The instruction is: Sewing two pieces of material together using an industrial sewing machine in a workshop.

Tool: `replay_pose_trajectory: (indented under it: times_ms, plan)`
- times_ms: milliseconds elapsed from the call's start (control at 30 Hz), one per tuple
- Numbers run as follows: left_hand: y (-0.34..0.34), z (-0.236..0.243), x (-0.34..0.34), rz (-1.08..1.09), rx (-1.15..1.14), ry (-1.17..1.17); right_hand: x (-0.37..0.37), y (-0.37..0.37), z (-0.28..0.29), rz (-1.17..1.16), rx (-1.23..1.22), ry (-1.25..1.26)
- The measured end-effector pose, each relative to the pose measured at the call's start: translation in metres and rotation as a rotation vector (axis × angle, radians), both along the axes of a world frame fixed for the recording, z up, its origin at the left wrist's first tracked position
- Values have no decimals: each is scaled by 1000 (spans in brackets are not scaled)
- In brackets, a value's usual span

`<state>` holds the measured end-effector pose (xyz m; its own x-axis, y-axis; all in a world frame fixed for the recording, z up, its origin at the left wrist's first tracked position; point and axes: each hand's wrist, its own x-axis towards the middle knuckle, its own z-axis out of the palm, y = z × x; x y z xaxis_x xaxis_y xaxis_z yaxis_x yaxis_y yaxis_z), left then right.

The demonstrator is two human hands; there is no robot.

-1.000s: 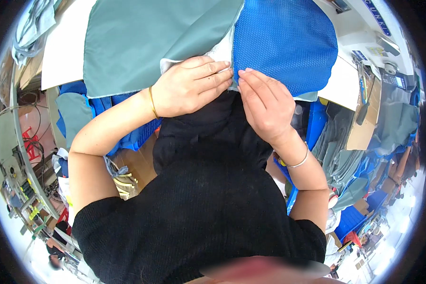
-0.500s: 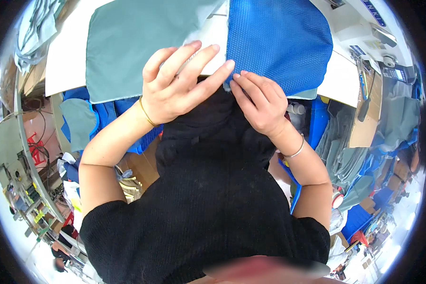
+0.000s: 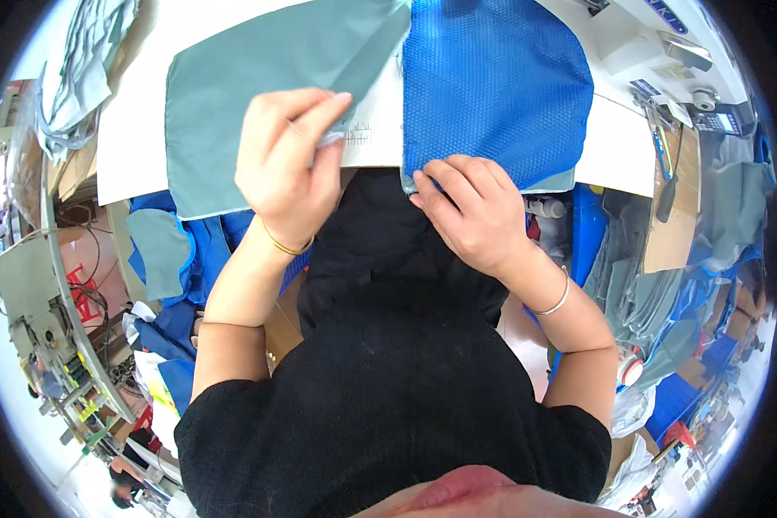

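Observation:
A grey-green fabric panel point(image 3: 224, 129) lies on the white worktable point(image 3: 129, 173), its right edge turned back in a slanting fold. My left hand point(image 3: 289, 168) is closed at that folded edge, thumb and fingers pinched together. A small whitish bit shows between those fingers, too blurred to name. To the right lies a blue textured fabric panel point(image 3: 496, 86), with a grey-green layer showing beneath its lower edge. My right hand point(image 3: 475, 211) pinches its lower left corner at the table's near edge. Ruler-like markings point(image 3: 356, 134) show on the white surface between the panels.
A white machine point(image 3: 630, 39) with a small keypad stands at the back right, beside tools on cardboard point(image 3: 678, 198). Grey-green pieces point(image 3: 622, 268) hang at the right. More blue and grey-green fabric point(image 3: 160, 250) lies below the table at the left.
My left hand has gone from spread fingers to a pinch and moved left and nearer. The grey-green panel's right edge is now folded back. My right hand has shifted slightly nearer.

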<state>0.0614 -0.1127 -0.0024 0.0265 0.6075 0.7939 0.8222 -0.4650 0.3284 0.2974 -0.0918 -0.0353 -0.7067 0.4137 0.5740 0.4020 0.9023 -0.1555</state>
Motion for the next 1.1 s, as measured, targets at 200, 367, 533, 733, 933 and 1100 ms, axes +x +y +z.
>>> replay_pose_trajectory:
  times_ms: [200,367,533,733,933,1100]
  plan:
    - [-3,1,-1,-141,145,368,0,19,24,35,-178,110]
    - [-3,12,-13,-147,184,399,-10,55,46,77,-249,239]
    - [-1,19,-17,-162,174,403,-26,93,63,361,-242,180]
    - [-2,27,-18,-188,154,429,-37,118,75,572,-291,82]
    - [-3,28,-17,-164,147,418,-44,130,81,644,-294,30]
    - [0,26,-13,-126,160,385,-52,132,79,650,-265,46]
